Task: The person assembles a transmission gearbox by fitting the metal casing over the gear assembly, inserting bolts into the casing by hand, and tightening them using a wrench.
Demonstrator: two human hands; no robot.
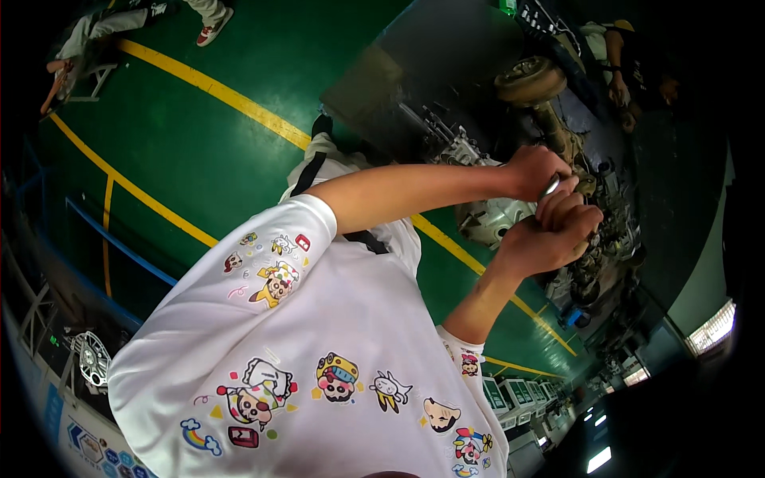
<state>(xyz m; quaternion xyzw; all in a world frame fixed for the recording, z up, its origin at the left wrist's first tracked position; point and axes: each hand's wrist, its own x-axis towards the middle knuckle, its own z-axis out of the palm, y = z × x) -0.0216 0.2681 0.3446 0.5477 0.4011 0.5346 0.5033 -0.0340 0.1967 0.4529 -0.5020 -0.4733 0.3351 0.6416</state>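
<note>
My left hand (535,172) is closed in a fist, its arm reaching across from the left. Just below and right of it, my right hand (550,233) is also closed, fingers curled. The two fists meet, and a small shiny metal piece (550,188) shows between them. Most of that piece is hidden by my fingers, so its kind cannot be told. Under and beyond my hands are greasy mechanical parts (610,247), dark and crowded together. A silver metal housing (496,221) sits close by, left of my right hand.
A worn wheel (530,81) lies farther off, beside a dark panel (430,56). At the far right another person's hand (620,94) is near the machinery. More people are at the upper left. Yellow lines (215,92) cross the green floor; a blue rail (119,243) runs at left.
</note>
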